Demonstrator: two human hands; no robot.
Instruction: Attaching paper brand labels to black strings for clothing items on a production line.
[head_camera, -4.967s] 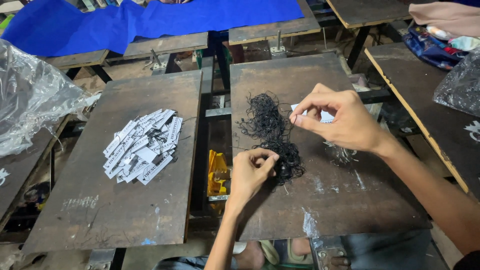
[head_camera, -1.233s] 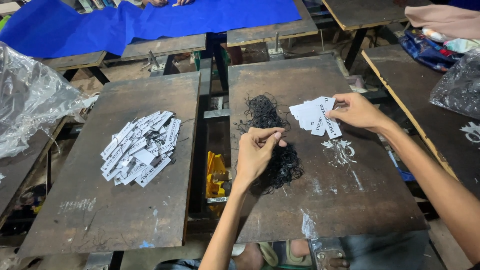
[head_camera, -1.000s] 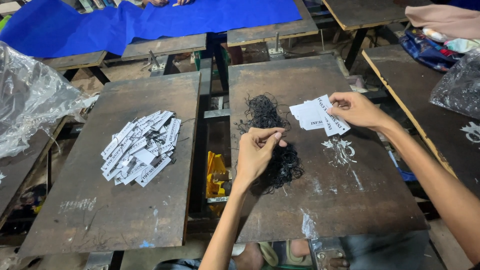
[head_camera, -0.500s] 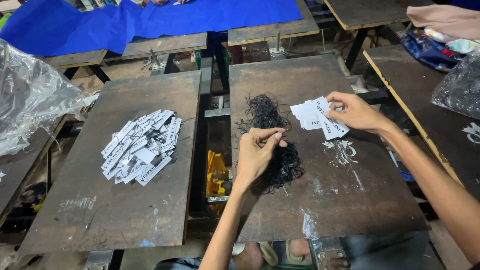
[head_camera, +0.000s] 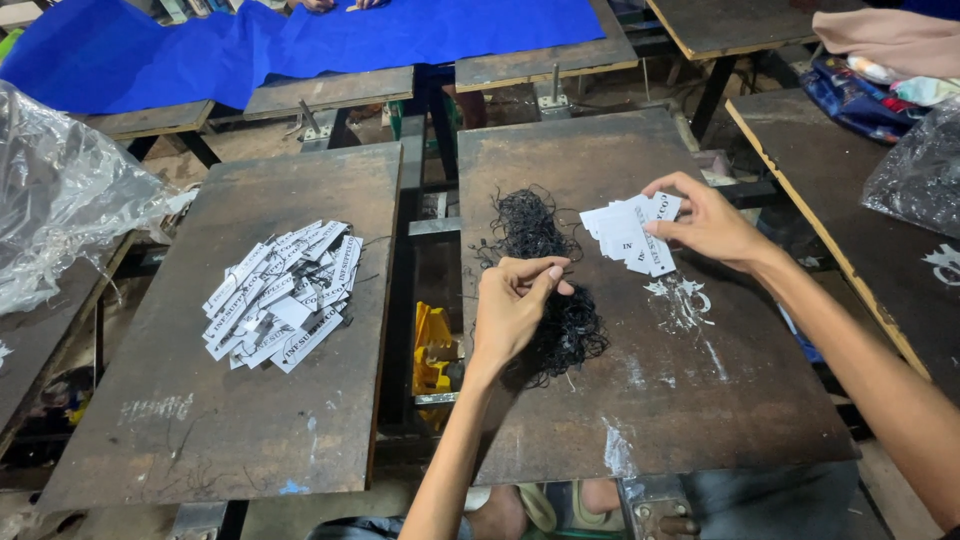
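While the left hand (head_camera: 515, 305) pinches black string (head_camera: 545, 270), the right hand (head_camera: 705, 222) grips fanned tags (head_camera: 630, 232) pointing left.

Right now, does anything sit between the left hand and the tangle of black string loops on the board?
Nothing visible does. The left hand is directly over the black string loops, fingertips pinched at the pile. The right hand holds white tags off to the side.

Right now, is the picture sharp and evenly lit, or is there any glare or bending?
Head view: sharp on the left hand and paper tags; soft, even light with faint shadows; glare on the clear plastic sheet; wide-lens bending curves the table edges.
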